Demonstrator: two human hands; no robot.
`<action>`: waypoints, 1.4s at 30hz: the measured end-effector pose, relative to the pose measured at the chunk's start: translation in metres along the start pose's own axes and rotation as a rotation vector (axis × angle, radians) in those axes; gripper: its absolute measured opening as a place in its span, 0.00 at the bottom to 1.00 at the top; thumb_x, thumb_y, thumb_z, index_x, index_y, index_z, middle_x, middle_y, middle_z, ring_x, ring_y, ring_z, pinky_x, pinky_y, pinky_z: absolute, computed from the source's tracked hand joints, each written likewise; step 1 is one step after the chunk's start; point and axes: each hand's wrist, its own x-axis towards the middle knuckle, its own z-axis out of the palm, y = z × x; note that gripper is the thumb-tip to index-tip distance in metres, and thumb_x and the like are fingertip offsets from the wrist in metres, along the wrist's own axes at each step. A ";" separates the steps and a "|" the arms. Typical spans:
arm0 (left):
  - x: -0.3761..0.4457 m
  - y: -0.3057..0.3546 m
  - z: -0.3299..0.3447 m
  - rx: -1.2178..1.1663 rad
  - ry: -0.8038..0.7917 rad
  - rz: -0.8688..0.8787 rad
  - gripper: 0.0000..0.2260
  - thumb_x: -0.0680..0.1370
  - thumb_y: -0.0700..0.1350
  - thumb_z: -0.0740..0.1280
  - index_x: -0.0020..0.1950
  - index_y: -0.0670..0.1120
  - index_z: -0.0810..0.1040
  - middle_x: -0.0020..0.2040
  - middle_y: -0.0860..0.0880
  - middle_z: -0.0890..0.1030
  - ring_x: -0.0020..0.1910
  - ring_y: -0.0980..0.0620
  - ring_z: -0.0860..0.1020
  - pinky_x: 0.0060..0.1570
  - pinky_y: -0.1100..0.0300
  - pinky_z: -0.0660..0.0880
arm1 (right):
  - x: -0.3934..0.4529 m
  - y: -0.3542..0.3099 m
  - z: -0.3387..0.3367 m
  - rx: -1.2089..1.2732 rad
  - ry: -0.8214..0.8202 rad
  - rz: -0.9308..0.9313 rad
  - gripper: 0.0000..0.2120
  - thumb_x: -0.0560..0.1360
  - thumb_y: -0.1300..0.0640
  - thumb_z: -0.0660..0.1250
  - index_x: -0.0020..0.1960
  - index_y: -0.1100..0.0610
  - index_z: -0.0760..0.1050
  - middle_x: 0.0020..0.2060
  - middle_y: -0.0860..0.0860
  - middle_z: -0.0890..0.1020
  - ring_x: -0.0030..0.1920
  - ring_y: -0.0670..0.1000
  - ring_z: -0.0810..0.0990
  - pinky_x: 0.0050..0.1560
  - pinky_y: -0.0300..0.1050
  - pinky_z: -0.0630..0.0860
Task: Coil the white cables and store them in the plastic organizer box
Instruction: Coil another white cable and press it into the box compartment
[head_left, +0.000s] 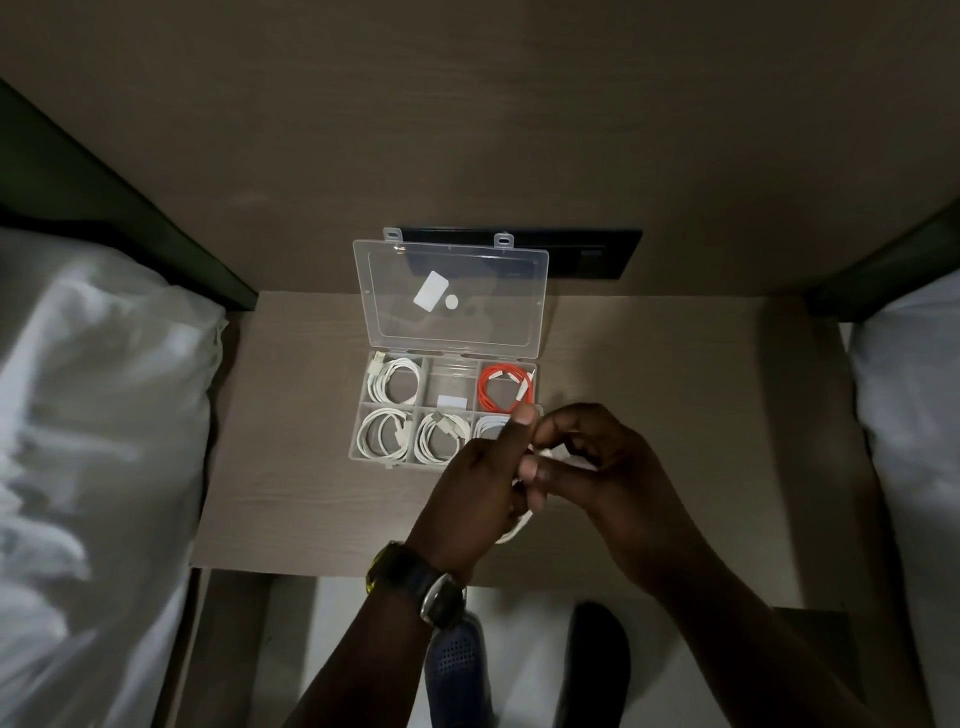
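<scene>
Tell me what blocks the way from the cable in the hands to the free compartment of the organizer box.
Nothing visible does. Both hands, left hand and right hand, hold the white cable just in front of the organizer box; its lid is open, and the top-middle compartment holds no coil.

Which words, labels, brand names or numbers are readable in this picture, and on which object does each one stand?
None can be read.
White rectangular sticker on the open lid: looks blank.
Small round sticker beside it: too small to tell.
White label in the organizer box, top middle compartment: blurred.
Wristwatch face: unreadable.
</scene>
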 end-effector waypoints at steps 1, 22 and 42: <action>-0.002 -0.001 -0.002 -0.023 -0.009 -0.017 0.30 0.72 0.72 0.58 0.26 0.49 0.78 0.25 0.48 0.74 0.22 0.55 0.66 0.23 0.65 0.60 | 0.000 0.002 0.001 0.042 -0.068 0.021 0.09 0.68 0.59 0.76 0.47 0.56 0.80 0.40 0.56 0.84 0.43 0.51 0.85 0.49 0.43 0.77; 0.055 -0.044 -0.052 0.150 0.681 0.164 0.11 0.82 0.50 0.58 0.49 0.43 0.72 0.36 0.53 0.75 0.37 0.49 0.75 0.37 0.56 0.69 | 0.053 0.058 0.082 -0.677 -0.038 -0.221 0.18 0.78 0.60 0.67 0.68 0.58 0.76 0.63 0.56 0.77 0.58 0.52 0.80 0.59 0.47 0.77; 0.124 -0.057 -0.108 0.798 0.510 0.596 0.10 0.76 0.40 0.62 0.49 0.41 0.83 0.41 0.42 0.76 0.44 0.44 0.74 0.44 0.55 0.70 | 0.141 0.075 0.086 -0.904 0.124 -0.307 0.10 0.79 0.60 0.62 0.48 0.62 0.81 0.42 0.56 0.81 0.43 0.57 0.83 0.45 0.54 0.79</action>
